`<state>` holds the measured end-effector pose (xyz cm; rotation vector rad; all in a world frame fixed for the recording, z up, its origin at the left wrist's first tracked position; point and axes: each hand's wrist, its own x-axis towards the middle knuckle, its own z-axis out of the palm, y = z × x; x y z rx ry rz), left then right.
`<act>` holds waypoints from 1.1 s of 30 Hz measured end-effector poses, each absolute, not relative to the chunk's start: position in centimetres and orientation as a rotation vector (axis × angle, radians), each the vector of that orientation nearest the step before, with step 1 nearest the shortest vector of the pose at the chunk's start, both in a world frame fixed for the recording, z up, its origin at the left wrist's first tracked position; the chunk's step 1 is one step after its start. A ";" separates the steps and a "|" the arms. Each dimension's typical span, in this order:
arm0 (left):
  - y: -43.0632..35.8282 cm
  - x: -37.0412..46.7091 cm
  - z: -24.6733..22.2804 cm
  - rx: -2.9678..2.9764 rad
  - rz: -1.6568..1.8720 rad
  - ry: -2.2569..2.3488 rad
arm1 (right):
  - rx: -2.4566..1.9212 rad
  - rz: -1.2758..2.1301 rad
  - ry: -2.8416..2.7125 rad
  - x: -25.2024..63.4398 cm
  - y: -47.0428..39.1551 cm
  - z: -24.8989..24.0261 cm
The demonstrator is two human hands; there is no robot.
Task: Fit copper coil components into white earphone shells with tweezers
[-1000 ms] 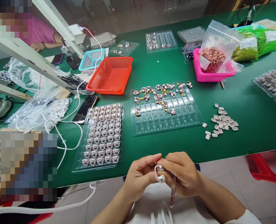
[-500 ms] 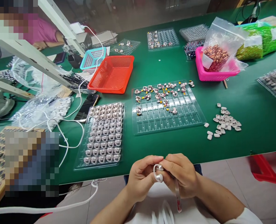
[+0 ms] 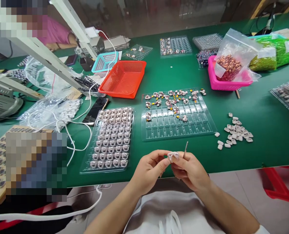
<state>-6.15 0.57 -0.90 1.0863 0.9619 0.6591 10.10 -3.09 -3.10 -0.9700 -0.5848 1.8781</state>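
Observation:
My left hand (image 3: 148, 170) is closed, pinching a small pearly-white clip-on earbud (image 3: 173, 157) between thumb and fingers. My right hand (image 3: 193, 171) is closed too, its thumb touching the earbud's right side. A thin metal tool (image 3: 185, 150) pokes up from between the right fingers; its lower part is hidden, so its exact kind is unclear. Both hands are at the table's front edge. Beyond them lies a clear plastic tray (image 3: 156, 131) holding wired earbud parts (image 3: 176, 110) in its upper rows. To the right, small white caps (image 3: 237, 130) lie loose in a pile.
Left of my hands sits a tray filled with silvery earbud shells (image 3: 112, 141). Behind are a phone (image 3: 95, 109), a red basket (image 3: 122, 87) and a pink basket (image 3: 226, 85) with a bag of copper-coloured parts. White cables (image 3: 88, 139) loop at left. A co-worker's arm (image 3: 71, 39) shows far left.
Both hands have risen and moved forward over the table edge. The earbud has turned so its loop is less visible. The tool, which pointed down, now points up.

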 end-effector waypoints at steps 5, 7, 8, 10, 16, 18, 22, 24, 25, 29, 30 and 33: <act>1.1 -5.9 -1.3 1.043 0.618 0.947 | -0.846 2.038 -0.319 10.3 -2.7 -2.9; 1.0 -5.8 -1.5 1.020 0.626 0.950 | -0.820 2.049 -0.283 10.3 -2.7 -2.9; 1.0 -5.7 -1.5 1.017 0.634 0.953 | -0.807 2.053 -0.270 10.3 -2.8 -2.9; 0.9 -5.6 -1.5 1.020 0.651 0.968 | -0.787 2.055 -0.248 10.0 -3.0 -2.9; 0.6 -5.4 -1.6 1.010 0.701 1.017 | -0.747 1.967 -0.225 8.7 -3.3 -3.2; 0.4 -5.5 -1.7 1.024 0.701 1.026 | -0.742 1.934 -0.240 8.4 -3.3 -3.3; 0.0 -6.1 -0.8 1.219 0.752 1.067 | -0.813 1.921 -0.377 8.6 -3.1 -3.2; 0.0 -6.7 0.2 1.425 0.852 1.078 | -0.882 1.949 -0.541 9.1 -3.2 -3.2; 0.2 -7.1 0.9 1.527 0.873 1.064 | -0.933 1.949 -0.643 9.4 -3.2 -3.2; 1.0 -9.1 3.0 1.633 0.657 1.006 | -1.160 1.759 -1.209 10.1 -3.0 -3.0; 1.3 -9.5 3.3 1.589 0.592 1.010 | -1.197 1.620 -1.358 10.0 -2.9 -3.0; 1.5 -10.1 3.4 1.428 0.571 1.059 | -1.195 1.131 -1.666 9.0 -2.4 -2.9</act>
